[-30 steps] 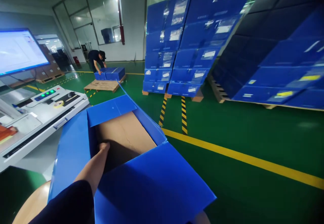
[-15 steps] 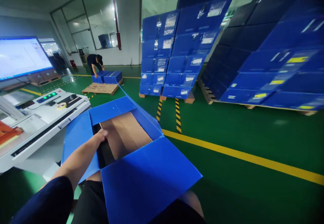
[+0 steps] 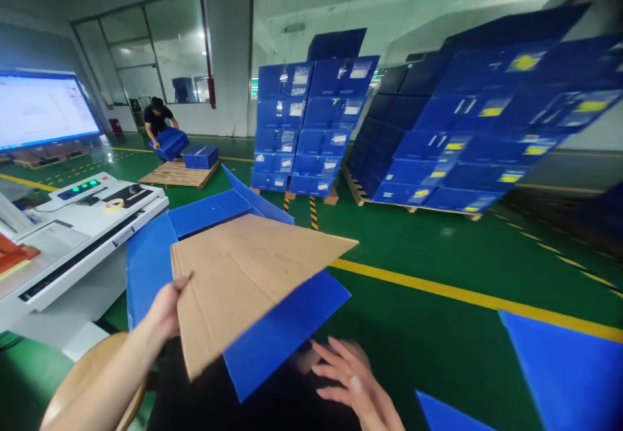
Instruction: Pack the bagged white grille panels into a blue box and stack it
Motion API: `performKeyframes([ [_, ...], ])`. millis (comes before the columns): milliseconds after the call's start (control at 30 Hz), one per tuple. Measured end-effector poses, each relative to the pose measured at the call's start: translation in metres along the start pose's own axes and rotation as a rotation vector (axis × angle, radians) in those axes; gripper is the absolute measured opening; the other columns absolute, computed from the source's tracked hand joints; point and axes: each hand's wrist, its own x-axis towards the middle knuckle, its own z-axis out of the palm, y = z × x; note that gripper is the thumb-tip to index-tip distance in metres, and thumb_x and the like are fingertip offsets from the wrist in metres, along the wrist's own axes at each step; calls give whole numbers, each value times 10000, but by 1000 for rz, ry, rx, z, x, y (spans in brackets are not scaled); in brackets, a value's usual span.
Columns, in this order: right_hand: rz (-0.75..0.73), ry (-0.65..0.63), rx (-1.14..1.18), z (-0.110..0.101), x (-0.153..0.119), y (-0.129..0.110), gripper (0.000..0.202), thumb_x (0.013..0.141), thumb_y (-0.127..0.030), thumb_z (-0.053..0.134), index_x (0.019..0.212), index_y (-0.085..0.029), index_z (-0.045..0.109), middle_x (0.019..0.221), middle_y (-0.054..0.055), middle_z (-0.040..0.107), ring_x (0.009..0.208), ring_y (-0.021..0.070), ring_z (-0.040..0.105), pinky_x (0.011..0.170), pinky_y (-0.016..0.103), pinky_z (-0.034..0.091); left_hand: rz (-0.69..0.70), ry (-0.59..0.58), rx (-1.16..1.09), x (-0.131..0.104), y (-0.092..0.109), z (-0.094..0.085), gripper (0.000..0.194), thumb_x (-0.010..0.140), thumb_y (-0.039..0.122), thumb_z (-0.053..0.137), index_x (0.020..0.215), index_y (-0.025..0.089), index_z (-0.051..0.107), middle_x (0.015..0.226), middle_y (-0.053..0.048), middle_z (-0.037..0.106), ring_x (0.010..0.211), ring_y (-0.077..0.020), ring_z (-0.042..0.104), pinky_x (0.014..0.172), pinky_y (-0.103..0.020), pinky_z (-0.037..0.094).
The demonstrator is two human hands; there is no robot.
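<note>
A: Left hand (image 3: 163, 307) grips the cardboard sheet (image 3: 248, 275) by its near-left edge, the sheet lying tilted across the open blue box (image 3: 160, 249).

B: Right hand (image 3: 348, 376) is spread open and empty, just below the box's front flap.

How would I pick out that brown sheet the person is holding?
Start at the open blue box in front of the wearer, beside the white machine. The cardboard sheet lies tilted over its opening, its near left edge gripped by the left hand. It is the only flat brown piece among glossy blue flaps.
</note>
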Motion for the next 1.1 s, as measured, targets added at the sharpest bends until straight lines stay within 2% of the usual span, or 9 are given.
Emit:
performKeyframes([
  [133, 189, -8, 374, 21, 6, -66, 862, 858, -859, 805, 1471, -260, 718, 1421, 191, 745, 1150, 410, 777, 792, 544, 715, 247, 15, -68, -16, -110, -18, 524, 945, 251, 789, 1455, 243, 667, 1341, -134, 821, 1215, -366, 812, 1085, -518, 679],
  [233, 259, 147, 416, 15, -1, -99, 722, 801, -507, 1002, 1376, -167, 727, 1297, 171, 797, 1092, 343, 805, 783, 420, 723, 255, -55, -11, -12, -165, -30, 535, 917, 329, 827, 1434, 325, 688, 1390, -87, 809, 1410, -353, 708, 1209, -486, 603],
  [433, 216, 143, 416, -45, -61, -105, 664, 735, -410, 1016, 1219, -55, 734, 919, 152, 823, 638, 261, 778, 469, 334, 663, 531, -194, 374, 10, -175, -27, 585, 865, 589, 890, 1372, 335, 749, 1474, -31, 772, 1628, -359, 477, 1408, -504, 315],
  [600, 139, 383, 53, -71, -146, -90, 770, 879, -645, 869, 1333, -55, 671, 1025, 206, 809, 783, 314, 814, 664, 436, 720, 504, -428, 520, 17, -164, 33, 703, 814, 634, 945, 1355, 220, 773, 1466, -99, 767, 1622, -404, 473, 1417, -575, 280],
  [733, -47, 973, -1000, -77, -214, -78, 801, 1079, -454, 577, 1697, -17, 314, 1548, 382, 564, 1375, 501, 658, 1082, 756, 578, 329, -632, 482, 16, -172, 95, 783, 751, 673, 983, 1355, 219, 775, 1423, -109, 786, 1510, -399, 609, 1343, -546, 440],
  [800, -290, 885, -1563, -75, -239, -76, 808, 1018, -172, 492, 1770, -54, 223, 1765, 338, 312, 1664, 499, 297, 1263, 822, 349, 174, -706, 465, 17, -182, 124, 737, 733, 573, 1027, 1321, 201, 786, 1354, -126, 813, 1432, -399, 679, 1262, -534, 539],
  [867, -374, 531, -1910, -70, -253, -75, 935, 911, -43, 459, 1805, -92, 190, 1833, 267, 201, 1716, 473, 126, 1302, 836, 241, 39, -739, 484, 20, -198, 149, 603, 797, 408, 1011, 1313, 194, 783, 1327, -145, 822, 1368, -387, 728, 1213, -532, 581],
  [933, -310, 322, -2074, -65, -258, -69, 960, 898, -47, 493, 1810, -89, 198, 1818, 281, 234, 1679, 502, 249, 1273, 799, 351, -38, -772, 547, 24, -217, 170, 455, 904, 263, 918, 1329, 196, 773, 1368, -160, 808, 1353, -363, 743, 1231, -535, 559],
  [1100, -54, 380, -2238, -58, -260, -8, 827, 866, -66, 616, 1684, -42, 499, 1533, 345, 614, 1205, 435, 767, 947, 483, 693, 28, -957, 747, 28, -253, 213, 377, 954, 237, 879, 1315, 181, 785, 1450, -178, 768, 1442, -361, 681, 1307, -521, 464],
])
